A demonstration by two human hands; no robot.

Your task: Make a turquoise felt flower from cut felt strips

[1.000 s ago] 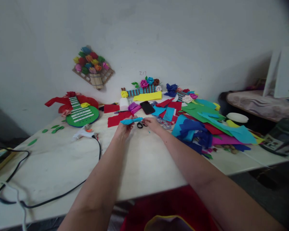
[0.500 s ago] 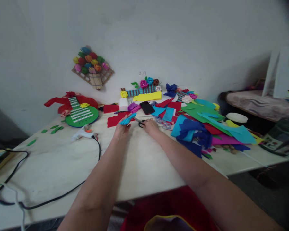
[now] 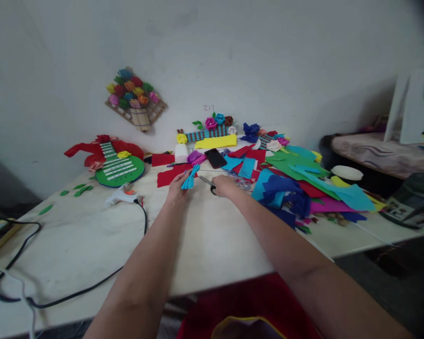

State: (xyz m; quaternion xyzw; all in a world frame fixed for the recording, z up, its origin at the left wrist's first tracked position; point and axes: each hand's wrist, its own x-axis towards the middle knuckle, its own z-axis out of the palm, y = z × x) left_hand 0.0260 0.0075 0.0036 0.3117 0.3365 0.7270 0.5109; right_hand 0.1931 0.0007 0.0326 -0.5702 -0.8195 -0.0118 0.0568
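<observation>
My left hand [image 3: 177,188] is closed around a bunched piece of light blue crepe paper [image 3: 190,179], its folds standing up past the fingers. To its right, my right hand [image 3: 224,185] grips a pair of scissors [image 3: 206,181] by the black handles. The blades point left toward the blue paper, with a small gap between tip and paper. Just behind my left hand lies a red paper sheet [image 3: 166,177]. A black phone [image 3: 215,158] rests beyond both hands, and a coil of clear thread or ribbon [image 3: 240,180] lies beside my right hand.
A white glue gun [image 3: 123,195] with a black cord lies to the left. Behind it stands a green guitar-shaped craft [image 3: 120,167]. Coloured paper sheets [image 3: 297,169] pile up on the right. Paper flowers [image 3: 219,120] line the wall, near a yellow folded sheet [image 3: 216,141].
My left hand has turned the blue paper more upright. The scissors have tilted, their handles dropping toward me and their tip lying apart from the paper.
</observation>
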